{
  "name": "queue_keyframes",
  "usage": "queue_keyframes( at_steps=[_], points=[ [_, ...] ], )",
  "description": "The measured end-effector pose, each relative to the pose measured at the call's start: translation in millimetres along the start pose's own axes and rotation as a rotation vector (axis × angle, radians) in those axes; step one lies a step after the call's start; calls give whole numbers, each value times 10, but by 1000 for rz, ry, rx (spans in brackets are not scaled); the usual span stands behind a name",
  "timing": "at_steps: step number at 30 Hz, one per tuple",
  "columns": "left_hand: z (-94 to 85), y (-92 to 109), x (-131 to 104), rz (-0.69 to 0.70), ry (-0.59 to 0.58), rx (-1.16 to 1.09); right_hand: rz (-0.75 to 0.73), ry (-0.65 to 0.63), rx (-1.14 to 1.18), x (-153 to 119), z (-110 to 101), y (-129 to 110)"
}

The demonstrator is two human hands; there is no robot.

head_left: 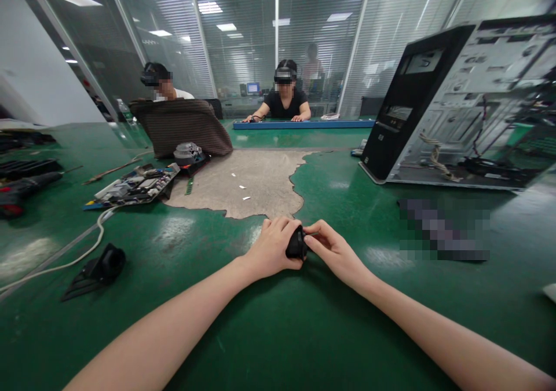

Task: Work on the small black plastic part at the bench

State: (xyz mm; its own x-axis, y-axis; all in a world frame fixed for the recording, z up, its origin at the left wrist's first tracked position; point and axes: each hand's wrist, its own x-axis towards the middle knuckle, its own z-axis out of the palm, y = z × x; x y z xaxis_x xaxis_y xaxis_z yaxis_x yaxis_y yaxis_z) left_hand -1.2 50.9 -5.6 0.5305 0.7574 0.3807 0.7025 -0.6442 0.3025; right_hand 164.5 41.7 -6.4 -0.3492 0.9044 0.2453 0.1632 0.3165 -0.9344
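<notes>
Black tower (412, 95) beyond held part (296, 244)

At twelve o'clock the surface (339, 194) is glossy, smooth green, broken by a matt, rough-edged greyish patch (260, 176). The case (434, 107) at two o'clock pairs a dark plastic-looking front with bare, dull silver metal. The draped cover (182, 127) at eleven o'clock looks like ribbed, matt cloth.

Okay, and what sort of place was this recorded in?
Probably an electronics repair or teardown workshop: an opened computer case, a circuit board and loose parts lie on a worn green workbench.
</notes>
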Motion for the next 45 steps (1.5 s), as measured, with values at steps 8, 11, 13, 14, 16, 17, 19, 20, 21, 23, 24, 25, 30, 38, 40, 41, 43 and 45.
queue_keyframes(
  at_steps=[8,11,13,14,16,17,19,20,21,23,24,25,30,38,40,41,43,45],
  points=[
    [-4,3,2,2,-4,1,17,-90,21,-32,-24,-39],
    [-4,3,2,6,6,-4,-17,-104,31,-51,-27,-40],
    [-1,1,2,9,12,-4,-22,-76,28,-38,-19,-32],
    [0,0,1,8,10,-1,-17,-59,27,-26,-15,-27],
    [1,-1,1,4,1,7,5,-29,26,1,-6,-22],
    [0,-1,1,1,-4,11,24,-24,26,13,-5,-21],
    [-2,-1,0,2,-6,14,62,-34,29,23,-8,-23],
    [-3,-1,1,5,-4,14,71,-47,31,21,-13,-24],
    [-3,-1,1,7,0,13,70,-65,37,15,-19,-23],
    [-2,-2,2,7,4,8,35,-102,55,-3,-34,-16],
    [-1,-2,3,6,4,6,11,-114,64,-14,-41,-10],
    [0,-2,4,4,2,4,-10,-123,72,-23,-46,-3],
    [4,1,7,0,6,7,-16,-86,44,-25,-39,9],
    [-2,-2,3,7,7,13,44,-72,36,-6,-19,-3],
    [-3,0,1,8,7,13,-1,-90,37,-24,-27,5],
    [-3,1,0,8,6,12,-25,-97,40,-32,-31,8],
    [-2,2,1,6,5,11,-47,-99,45,-38,-35,11],
    [3,0,3,4,6,12,-40,-75,46,-28,-32,12]
  ],
)
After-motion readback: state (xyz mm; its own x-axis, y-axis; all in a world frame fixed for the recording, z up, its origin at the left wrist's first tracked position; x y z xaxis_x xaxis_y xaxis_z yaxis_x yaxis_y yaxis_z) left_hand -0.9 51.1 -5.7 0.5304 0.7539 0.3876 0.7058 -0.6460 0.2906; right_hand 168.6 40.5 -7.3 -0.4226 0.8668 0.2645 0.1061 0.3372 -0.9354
